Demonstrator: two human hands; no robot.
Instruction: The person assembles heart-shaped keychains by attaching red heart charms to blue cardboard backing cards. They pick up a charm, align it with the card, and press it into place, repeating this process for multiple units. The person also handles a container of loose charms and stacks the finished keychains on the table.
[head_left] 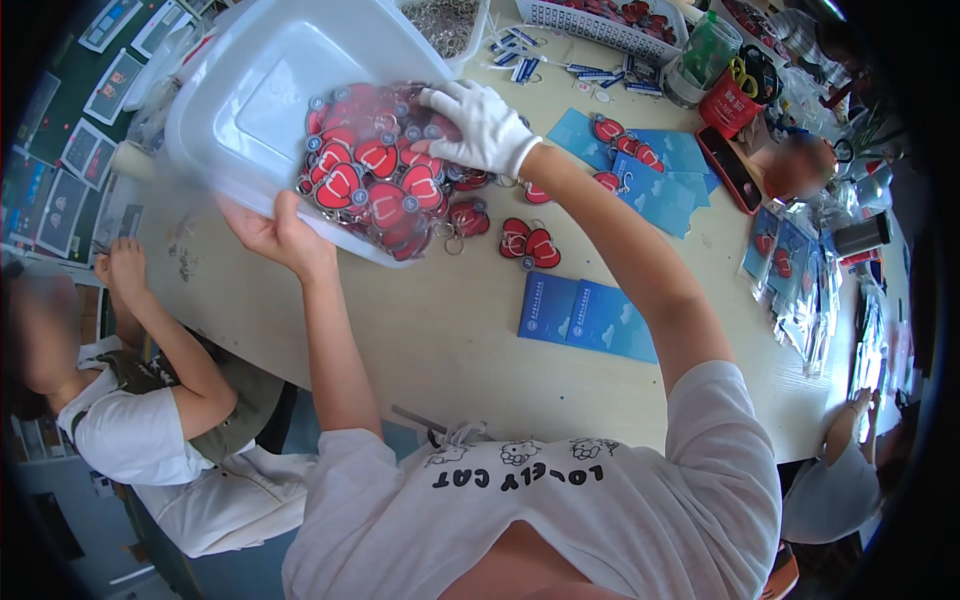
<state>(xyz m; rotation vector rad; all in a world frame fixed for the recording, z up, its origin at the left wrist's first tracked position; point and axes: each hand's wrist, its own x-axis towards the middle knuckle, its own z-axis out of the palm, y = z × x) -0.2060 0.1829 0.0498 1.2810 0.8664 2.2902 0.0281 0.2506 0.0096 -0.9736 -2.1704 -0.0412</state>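
Observation:
A white plastic basin (240, 105) is tilted toward me over the table, with a heap of red keychains (385, 205) gathered at its near right end. My bare left hand (280, 235) grips the basin's near edge, its thumb over the rim. My right hand (475, 128), in a white glove, rests at the right of the heap with its fingers stretched out over the keychains. The upper part of the heap is blurred. Just outside the rim lie a few loose keychains (468, 217), and a pair of keychains (530, 243) is nearer me.
Blue cards (590, 318) lie in front of me; more blue cards (665, 195) with keychains are to the right. Metal rings fill a white tub (440, 30) at the back. Beyond are a perforated basket (600, 22), a green bottle (703, 60) and a phone (730, 168). People sit at both sides.

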